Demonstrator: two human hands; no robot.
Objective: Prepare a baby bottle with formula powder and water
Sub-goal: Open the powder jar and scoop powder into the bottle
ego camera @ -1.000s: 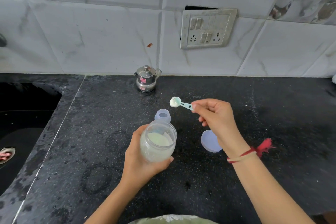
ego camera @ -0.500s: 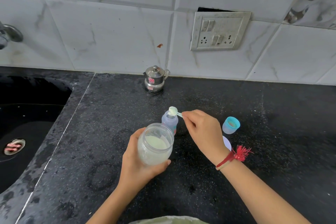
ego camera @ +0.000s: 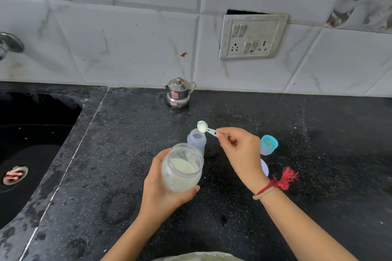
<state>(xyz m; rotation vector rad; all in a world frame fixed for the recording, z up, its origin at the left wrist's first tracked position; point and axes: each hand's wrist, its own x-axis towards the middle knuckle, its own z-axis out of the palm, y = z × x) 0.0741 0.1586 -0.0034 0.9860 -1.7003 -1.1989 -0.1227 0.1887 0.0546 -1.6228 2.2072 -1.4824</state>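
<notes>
Left hand (ego camera: 160, 189) around powder jar (ego camera: 180, 172), right hand (ego camera: 241, 154) on scoop (ego camera: 205, 129) above bottle (ego camera: 196, 141).

Surface: black speckled stone countertop (ego camera: 297, 186), damp patches and ring marks near the front.
Left side: dark sink (ego camera: 31, 144) set into the slab.
Back edge: small lidded steel pot (ego camera: 179, 93), upright, against the tiled wall.
Centre: baby bottle (ego camera: 196, 140), upright, mouth open, base hidden.
Right of centre: blue cap (ego camera: 269, 145), tilted, opening facing up.
Just in front of cap: white lid (ego camera: 264, 167), flat, partly covered.
</notes>
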